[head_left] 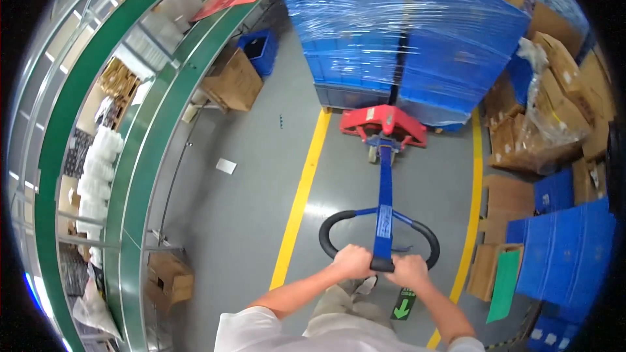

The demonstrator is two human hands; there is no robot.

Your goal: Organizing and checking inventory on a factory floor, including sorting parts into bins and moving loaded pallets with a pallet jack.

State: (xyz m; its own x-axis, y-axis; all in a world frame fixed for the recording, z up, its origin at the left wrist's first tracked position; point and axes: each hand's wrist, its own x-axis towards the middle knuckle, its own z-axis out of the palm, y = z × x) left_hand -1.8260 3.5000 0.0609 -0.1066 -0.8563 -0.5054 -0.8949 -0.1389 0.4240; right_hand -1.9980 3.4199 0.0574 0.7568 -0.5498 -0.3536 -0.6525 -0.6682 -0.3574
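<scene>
Both my hands are on the black looped handle [382,264] of a pallet truck. My left hand [353,262] is closed round the handle left of its middle, and my right hand [409,271] grips it just to the right. From the handle a blue drawbar [386,176] runs forward to the truck's red body [385,120]. That body stands right against a tall load of blue crates [358,26] wrapped in clear film. The forks are hidden under the load.
Yellow floor lines [302,199] run along both sides of the truck. A green conveyor [140,189] curves along the left, with a cardboard box [233,79] and a blue bin [259,51] beside it. Cartons [507,199] and blue boxes [567,244] are stacked at the right.
</scene>
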